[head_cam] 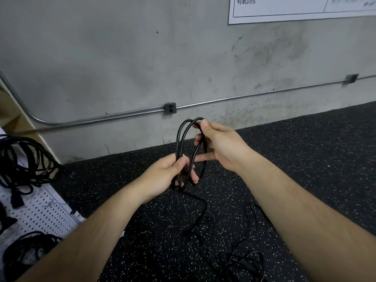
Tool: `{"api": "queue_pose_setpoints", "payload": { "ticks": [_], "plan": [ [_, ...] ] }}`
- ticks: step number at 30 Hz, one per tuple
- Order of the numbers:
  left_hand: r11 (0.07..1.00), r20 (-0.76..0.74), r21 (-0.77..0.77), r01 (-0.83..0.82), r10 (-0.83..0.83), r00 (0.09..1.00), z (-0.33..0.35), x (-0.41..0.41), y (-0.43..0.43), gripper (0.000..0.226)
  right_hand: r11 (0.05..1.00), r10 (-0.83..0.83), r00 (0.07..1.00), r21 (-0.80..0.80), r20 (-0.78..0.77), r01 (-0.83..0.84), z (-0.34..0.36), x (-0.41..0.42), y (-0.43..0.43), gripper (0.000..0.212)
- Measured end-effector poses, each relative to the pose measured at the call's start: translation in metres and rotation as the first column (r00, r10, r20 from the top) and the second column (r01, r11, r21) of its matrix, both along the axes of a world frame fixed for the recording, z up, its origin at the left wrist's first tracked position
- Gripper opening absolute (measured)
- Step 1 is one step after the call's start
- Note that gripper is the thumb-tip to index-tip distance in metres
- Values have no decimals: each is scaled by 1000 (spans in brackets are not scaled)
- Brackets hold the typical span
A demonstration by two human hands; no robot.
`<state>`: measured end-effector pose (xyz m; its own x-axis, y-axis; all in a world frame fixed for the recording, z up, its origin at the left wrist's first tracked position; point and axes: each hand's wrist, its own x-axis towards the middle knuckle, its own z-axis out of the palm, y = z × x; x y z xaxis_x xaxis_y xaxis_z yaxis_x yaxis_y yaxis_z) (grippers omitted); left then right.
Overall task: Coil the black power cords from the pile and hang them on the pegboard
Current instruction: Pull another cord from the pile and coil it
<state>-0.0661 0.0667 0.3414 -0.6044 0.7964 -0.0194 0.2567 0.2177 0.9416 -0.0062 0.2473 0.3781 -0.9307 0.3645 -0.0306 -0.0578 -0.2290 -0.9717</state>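
Your left hand [162, 178] is pinching the gathered loops of the power cord [184, 139] while right-hand fingers [203, 127] are closing on the twelve-o'clock bend, holding the coil open; slack is trailing toward six o'clock onto the floor [305, 159].

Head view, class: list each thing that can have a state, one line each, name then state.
Cord in hands: partly coiled, tail trailing to floor.
Left hand: gripping loops' bottom.
Right hand: pinching loops' top.
Floor pile: tangled, uncoiled.
Pegboard cords: coiled, hanging.
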Motion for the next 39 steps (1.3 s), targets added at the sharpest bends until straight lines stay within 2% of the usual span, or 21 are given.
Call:
{"api": "queue_pose_setpoints", "payload": {
  "ticks": [3, 5, 7, 9, 11, 12, 13, 15, 16, 18, 20, 24, 28, 30, 32, 34, 37, 39],
  "plan": [
    [1000, 60, 14, -4, 3, 998, -2, -1, 0, 32, 999, -33, 999, -21, -2, 33, 1, -1, -2, 31],
    [996, 119, 82, -20, 10, 993, -3, -2, 0, 30, 999, -43, 999, -11, -10, 43, 1, 1, -4, 33],
    [983, 155, 174, -61, 34, 987, -3, -1, 2, 26, 987, -90, 996, 130, -15, 91, -1, 3, -5, 42],
    [959, 199, 257, -120, 69, 977, 1, -1, 3, 25, 935, -161, 987, 319, -9, 156, -10, 6, -7, 54],
    [938, 232, 299, -176, 108, 967, 5, -3, 1, 24, 902, -193, 980, 403, 54, 156, -28, 8, -8, 49],
    [930, 242, 313, -195, 120, 963, 7, -5, 0, 24, 915, -130, 985, 397, 117, 73, -39, 9, -8, 35],
    [921, 254, 330, -206, 124, 959, 9, -6, -1, 24, 906, -11, 977, 415, 211, -80, -49, 11, -8, 23],
    [905, 285, 367, -217, 113, 952, 11, -8, -2, 24, 744, 255, 876, 496, 409, -447, -68, 15, -10, 36],
    [901, 298, 375, -219, 107, 949, 12, -9, -2, 23, 651, 327, 814, 510, 480, -562, -75, 16, -14, 38],
    [899, 319, 376, -225, 102, 942, 13, -8, -2, 24, 561, 346, 777, 548, 526, -621, -84, 18, -23, 21],
    [904, 314, 355, -239, 125, 941, 12, -9, -4, 25, 550, 315, 798, 586, 514, -595, -89, 16, -24, 19],
    [927, 206, 230, -296, 251, 946, 9, -17, -10, 27, 551, 240, 834, 637, 497, -539, -80, 14, -5, 14],
    [886, 204, 188, -423, 386, 900, 10, -19, -10, 28, 655, 156, 877, 617, 455, -436, -72, 13, 20, 15],
    [861, 78, 141, -489, 483, 872, 9, -21, -10, 26, 723, 110, 884, 574, 454, -385, -72, 12, 24, 16],
    [819, -102, 86, -567, 573, 813, 5, -26, -11, 27, 743, 35, 881, 577, 471, -338, -73, 10, 24, 16],
    [793, -109, 52, -607, 609, 786, 2, -31, -12, 29, 672, -78, 857, 662, 509, -332, -71, 7, 21, 16],
    [822, 199, 138, -552, 523, 829, 4, -29, -8, 30, 519, -156, 819, 751, 552, -407, -67, 5, 9, 25],
    [839, 284, 196, -507, 446, 849, 6, -23, -4, 29, 426, -155, 819, 786, 552, -449, -64, 4, -1, 21]
  ]
}}
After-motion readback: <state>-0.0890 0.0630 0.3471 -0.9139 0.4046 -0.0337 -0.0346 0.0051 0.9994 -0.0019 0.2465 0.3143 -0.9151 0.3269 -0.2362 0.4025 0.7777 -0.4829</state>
